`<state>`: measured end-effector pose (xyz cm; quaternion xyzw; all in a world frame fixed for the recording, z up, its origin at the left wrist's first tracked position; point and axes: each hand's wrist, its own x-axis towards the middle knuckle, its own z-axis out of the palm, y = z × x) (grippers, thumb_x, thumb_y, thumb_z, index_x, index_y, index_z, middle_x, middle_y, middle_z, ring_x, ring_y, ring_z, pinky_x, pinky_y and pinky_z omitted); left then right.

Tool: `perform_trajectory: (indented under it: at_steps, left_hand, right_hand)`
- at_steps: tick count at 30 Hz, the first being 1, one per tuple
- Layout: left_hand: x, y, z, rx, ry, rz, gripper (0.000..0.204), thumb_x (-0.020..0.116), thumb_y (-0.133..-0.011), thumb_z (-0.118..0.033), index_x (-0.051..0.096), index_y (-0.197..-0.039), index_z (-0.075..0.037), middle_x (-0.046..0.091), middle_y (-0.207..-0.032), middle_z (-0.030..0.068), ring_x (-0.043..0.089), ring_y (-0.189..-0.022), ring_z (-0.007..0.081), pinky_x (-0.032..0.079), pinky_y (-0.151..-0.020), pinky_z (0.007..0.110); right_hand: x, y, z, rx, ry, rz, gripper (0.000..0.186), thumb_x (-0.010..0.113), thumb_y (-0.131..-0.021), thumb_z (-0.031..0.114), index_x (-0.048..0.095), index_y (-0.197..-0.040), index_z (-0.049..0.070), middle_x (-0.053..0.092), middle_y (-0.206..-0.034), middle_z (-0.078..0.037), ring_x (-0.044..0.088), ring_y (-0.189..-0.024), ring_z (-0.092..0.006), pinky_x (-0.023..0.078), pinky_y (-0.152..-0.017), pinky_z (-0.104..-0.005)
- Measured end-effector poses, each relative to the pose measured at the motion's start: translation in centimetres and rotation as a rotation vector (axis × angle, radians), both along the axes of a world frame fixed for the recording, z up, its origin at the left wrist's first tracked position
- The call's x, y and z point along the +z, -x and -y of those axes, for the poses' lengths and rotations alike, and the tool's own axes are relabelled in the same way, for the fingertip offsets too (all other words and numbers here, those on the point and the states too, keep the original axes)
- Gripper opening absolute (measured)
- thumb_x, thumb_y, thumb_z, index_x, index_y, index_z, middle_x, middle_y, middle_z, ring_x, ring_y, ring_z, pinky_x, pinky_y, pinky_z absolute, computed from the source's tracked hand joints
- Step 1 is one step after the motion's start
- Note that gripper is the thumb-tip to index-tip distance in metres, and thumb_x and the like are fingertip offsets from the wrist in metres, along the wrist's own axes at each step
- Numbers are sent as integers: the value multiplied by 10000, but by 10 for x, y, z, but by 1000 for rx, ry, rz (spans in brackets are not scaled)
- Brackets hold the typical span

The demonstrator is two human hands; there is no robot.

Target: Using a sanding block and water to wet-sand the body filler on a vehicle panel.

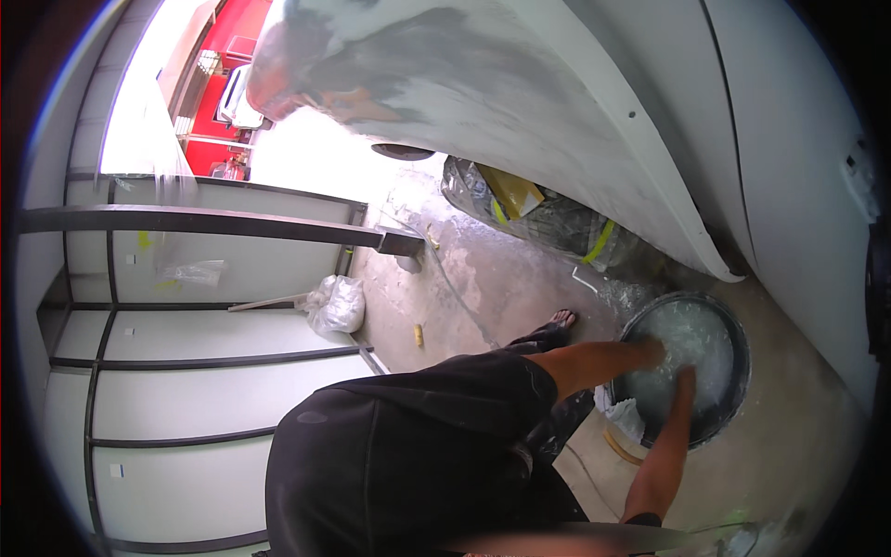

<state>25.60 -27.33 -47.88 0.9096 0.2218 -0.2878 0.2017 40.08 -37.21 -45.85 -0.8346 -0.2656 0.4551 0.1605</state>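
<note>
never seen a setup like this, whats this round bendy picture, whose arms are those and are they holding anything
There's no robot here, just a person with two bare hands. The one picture comes from a wide fisheye camera on their head, looking down, so straight edges bend near the rim. The big dark shape below is the person's own black clothing.

The left hand and right hand reach into a round black tub of cloudy liquid. Whether they grip anything is hidden.

A pale, crumpled piece hangs at the tub's near edge. On the concrete floor lie a clear plastic bag and a small yellowish roll. Overhead looms a patchy grey panel.
</note>
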Motion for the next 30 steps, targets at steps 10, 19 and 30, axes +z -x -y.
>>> perform_trajectory:
  at_steps: [10,19,30]
  left_hand:
    - [195,0,-47,122,446,247,598,861,-747,-322,713,-1216,18,766,-1102,217,744,-1048,354,574,-921,454]
    - [325,176,-126,1122,1776,394,658,767,-922,-435,609,-1379,11,723,-1279,156,728,-1134,262,575,-1013,438]
    - [554,532,-405,775,122,1312,606,906,-818,-476,655,-1251,-135,709,-1069,68,700,-1002,212,574,-916,397]
  right_hand:
    - [47,-30,28,-446,63,-598,401,488,-1051,362,647,-1098,-3,690,-900,-166,678,-810,-346,587,-760,-445]
    - [184,-13,54,-997,-122,-625,655,500,-1036,674,647,-1039,35,645,-770,-130,646,-663,-280,538,-596,-407]
    - [539,322,-216,158,-962,748,598,635,-1015,145,492,-1591,65,617,-1281,-198,595,-1179,-356,469,-1036,-399]
